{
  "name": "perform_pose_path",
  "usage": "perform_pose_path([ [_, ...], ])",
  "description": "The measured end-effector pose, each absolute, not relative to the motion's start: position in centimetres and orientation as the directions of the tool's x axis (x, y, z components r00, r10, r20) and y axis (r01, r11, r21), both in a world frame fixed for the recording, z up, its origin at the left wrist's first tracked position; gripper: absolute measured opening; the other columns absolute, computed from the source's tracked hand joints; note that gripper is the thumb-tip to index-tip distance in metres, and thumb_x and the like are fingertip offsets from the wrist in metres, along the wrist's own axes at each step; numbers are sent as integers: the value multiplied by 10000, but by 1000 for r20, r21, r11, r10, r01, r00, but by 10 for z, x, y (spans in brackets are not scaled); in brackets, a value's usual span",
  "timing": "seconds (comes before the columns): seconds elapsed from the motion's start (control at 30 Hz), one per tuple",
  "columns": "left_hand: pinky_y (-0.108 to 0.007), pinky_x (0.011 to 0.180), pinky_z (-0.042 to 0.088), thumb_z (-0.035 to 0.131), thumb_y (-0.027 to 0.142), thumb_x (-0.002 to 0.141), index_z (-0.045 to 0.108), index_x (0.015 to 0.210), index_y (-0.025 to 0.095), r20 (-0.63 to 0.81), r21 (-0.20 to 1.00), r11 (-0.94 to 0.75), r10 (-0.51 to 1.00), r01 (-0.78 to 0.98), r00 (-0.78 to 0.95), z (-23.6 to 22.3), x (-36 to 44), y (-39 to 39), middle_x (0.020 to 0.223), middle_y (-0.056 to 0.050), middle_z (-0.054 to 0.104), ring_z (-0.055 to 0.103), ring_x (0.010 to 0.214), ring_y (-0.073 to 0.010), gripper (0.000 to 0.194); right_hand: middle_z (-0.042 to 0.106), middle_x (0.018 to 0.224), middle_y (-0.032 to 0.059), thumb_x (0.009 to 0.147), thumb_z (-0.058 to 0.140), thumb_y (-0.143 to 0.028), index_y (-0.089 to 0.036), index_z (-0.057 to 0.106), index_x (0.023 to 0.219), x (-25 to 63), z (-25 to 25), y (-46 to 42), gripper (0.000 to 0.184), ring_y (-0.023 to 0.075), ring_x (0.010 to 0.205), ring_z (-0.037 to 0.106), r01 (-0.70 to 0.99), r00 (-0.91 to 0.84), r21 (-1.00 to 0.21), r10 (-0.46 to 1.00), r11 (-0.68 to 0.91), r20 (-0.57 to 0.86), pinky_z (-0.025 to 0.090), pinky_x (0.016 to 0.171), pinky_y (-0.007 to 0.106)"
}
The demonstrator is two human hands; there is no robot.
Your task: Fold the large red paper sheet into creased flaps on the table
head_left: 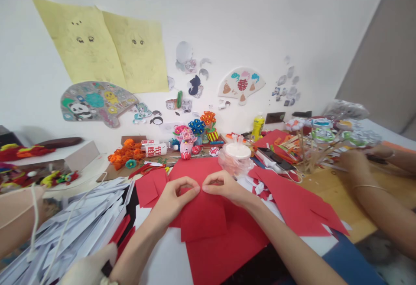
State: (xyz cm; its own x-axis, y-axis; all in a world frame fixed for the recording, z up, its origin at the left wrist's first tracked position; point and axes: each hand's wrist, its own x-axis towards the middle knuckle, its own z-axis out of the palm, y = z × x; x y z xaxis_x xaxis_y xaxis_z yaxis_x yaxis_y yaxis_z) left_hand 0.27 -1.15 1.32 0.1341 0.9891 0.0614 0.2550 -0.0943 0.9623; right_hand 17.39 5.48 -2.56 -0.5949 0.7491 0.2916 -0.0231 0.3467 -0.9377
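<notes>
My left hand (173, 198) and my right hand (229, 188) meet almost fingertip to fingertip over the middle of the table. Each pinches thumb against forefinger at the top of a small red paper square (204, 222), which slants down toward me. Beneath it lies a larger red sheet (227, 250), and more red paper (195, 168) spreads behind my fingers. My fingertips hide the exact spot where they grip the paper. White paper (167, 259) shows under the red sheets near my left forearm.
Folded white paper strips (87, 220) are heaped at left. A lidded plastic cup (237, 153) stands behind my right hand, beside red cut paper (299, 202). Craft flowers (196, 127) line the wall. At right, another person's hands (354, 163) work near paper flowers on sticks (305, 146).
</notes>
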Motion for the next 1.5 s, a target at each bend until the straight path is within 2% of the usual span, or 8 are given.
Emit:
perform_pose_path([
  [0.23, -230, 616, 422, 618, 407, 680, 620, 696, 151, 79, 960, -113, 987, 256, 139, 9, 5, -10, 712, -35, 637, 565, 696, -163, 257, 649, 694, 20, 706, 640, -356, -145, 672, 691, 173, -26, 53, 214, 151, 670, 562, -25, -605, -937, 741, 348, 292, 427, 615, 242],
  [0.53, -232, 618, 429, 595, 407, 694, 627, 716, 151, 142, 944, -156, 988, 290, 67, 4, 8, -9, 774, -62, 651, 567, 728, -181, 259, 679, 710, 35, 684, 657, -367, -144, 688, 695, 171, -28, 52, 225, 176, 695, 594, -36, -516, -939, 798, 343, 312, 454, 647, 272],
  [0.8, -230, 582, 414, 631, 528, 629, 611, 739, 158, 54, 973, -49, 998, 224, -16, 1, 6, -5, 753, -52, 654, 572, 697, -182, 387, 693, 791, 45, 753, 598, -378, -155, 675, 759, 170, -30, 57, 235, 184, 745, 610, 24, -485, -915, 805, 402, 341, 461, 671, 287],
  [0.9, -218, 492, 345, 619, 560, 617, 503, 576, 175, 16, 947, 14, 996, 321, -90, -11, 0, 1, 538, 11, 544, 509, 546, -143, 404, 678, 822, 47, 807, 543, -312, -166, 657, 757, 169, -33, 61, 191, 180, 799, 595, 163, -434, -813, 781, 558, 449, 447, 756, 306],
  [1.0, -209, 457, 269, 566, 478, 687, 343, 485, 203, 70, 827, 31, 985, 562, -158, -23, -5, 7, 425, 68, 381, 390, 434, -96, 407, 642, 914, 55, 822, 539, -266, -182, 644, 745, 166, -40, 63, 155, 192, 901, 556, 406, -392, -623, 743, 668, 542, 409, 846, 339],
  [1.13, -220, 518, 285, 537, 334, 730, 431, 499, 190, 158, 593, 41, 973, 804, -167, -29, -3, 10, 488, 21, 528, 488, 513, -128, 292, 544, 1158, 98, 866, 473, -301, -206, 622, 985, 162, -55, 61, 213, 239, 1109, 459, 686, -415, -340, 730, 643, 544, 361, 930, 393],
  [1.27, -230, 537, 285, 534, 301, 739, 510, 531, 180, 144, 539, 79, 972, 838, -184, -28, 1, 9, 573, -36, 626, 545, 566, -157, 242, 386, 1373, 154, 897, 378, -331, -155, 401, 1310, 159, -71, 61, 449, 277, 1281, 308, 773, -483, -157, 730, 615, 483, 291, 1004, 450],
  [1.5, -226, 535, 292, 517, 257, 744, 547, 546, 177, 126, 489, 79, 979, 869, -160, -27, 1, 10, 593, -47, 639, 563, 582, -163, 215, 330, 1418, 166, 916, 277, -282, -93, 333, 1358, 159, -81, 65, 484, 263, 1340, 218, 782, -534, -81, 730, 619, 427, 226, 1057, 459],
])
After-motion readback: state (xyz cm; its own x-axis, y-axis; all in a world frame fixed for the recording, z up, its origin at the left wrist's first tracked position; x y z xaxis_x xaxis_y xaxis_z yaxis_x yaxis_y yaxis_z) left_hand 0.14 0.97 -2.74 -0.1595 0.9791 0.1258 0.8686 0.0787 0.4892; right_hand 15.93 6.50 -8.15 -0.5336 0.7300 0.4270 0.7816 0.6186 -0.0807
